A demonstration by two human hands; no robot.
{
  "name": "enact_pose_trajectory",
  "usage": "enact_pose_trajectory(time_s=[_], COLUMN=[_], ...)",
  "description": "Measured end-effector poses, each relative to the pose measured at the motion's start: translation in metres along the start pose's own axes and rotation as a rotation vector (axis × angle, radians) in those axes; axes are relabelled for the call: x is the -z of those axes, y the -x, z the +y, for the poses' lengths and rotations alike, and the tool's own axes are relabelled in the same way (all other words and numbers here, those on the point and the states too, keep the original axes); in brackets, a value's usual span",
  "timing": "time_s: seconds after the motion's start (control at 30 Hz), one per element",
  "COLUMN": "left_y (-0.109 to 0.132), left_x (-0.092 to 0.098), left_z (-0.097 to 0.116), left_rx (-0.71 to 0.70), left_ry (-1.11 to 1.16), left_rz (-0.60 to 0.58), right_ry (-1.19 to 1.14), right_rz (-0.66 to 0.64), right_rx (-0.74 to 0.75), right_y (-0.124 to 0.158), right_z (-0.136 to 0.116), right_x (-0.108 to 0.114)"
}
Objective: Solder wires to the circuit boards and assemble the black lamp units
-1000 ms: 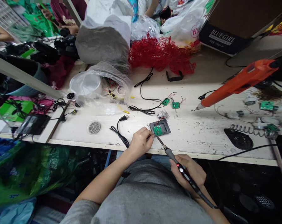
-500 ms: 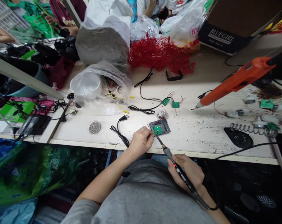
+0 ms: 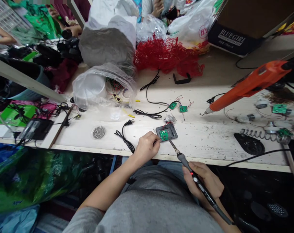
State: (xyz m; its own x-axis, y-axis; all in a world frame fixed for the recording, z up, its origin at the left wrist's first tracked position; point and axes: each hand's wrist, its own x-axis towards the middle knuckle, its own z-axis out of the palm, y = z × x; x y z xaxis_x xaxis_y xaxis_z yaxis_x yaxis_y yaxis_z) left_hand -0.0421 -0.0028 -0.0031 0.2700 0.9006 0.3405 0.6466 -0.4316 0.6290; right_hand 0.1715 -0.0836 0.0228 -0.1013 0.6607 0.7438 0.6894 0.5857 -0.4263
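My right hand [image 3: 206, 181] is wrapped round a soldering iron [image 3: 183, 159] with a red light on its handle. The iron's tip is at the lower right edge of a dark grey holder [image 3: 173, 132]. In this holder lies a small green circuit board [image 3: 164, 134], with red wires and a small silvery part [image 3: 170, 118] just behind it. My left hand [image 3: 148, 145] rests by the board's left edge, thumb and fingers pinched together. What they pinch, if anything, is too small to make out.
An orange electric screwdriver [image 3: 249, 85] hangs at the right. Two more circuit boards [image 3: 183, 109] lie beyond the holder. Left are a black plug cord [image 3: 124, 137] and a round dish of screws [image 3: 98, 132]. A coil spring [image 3: 258, 133] lies far right. People sit across the table.
My right hand has moved right and slightly toward me, taking the soldering iron's tip from the board's lower edge to the holder's lower right. My left hand has stayed about where it was.
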Motion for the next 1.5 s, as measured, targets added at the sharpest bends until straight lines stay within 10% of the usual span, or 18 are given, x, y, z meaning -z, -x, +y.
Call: enact_pose_trajectory(time_s=[1.5], left_y=[0.0006], left_x=[0.0031], left_z=[0.0012], left_rx=[0.014], left_ry=[0.002], left_rz=[-0.013], right_ry=[-0.043], right_rz=[0.039], right_rx=[-0.041], right_y=[-0.0049], right_z=[0.002], right_x=[-0.0021])
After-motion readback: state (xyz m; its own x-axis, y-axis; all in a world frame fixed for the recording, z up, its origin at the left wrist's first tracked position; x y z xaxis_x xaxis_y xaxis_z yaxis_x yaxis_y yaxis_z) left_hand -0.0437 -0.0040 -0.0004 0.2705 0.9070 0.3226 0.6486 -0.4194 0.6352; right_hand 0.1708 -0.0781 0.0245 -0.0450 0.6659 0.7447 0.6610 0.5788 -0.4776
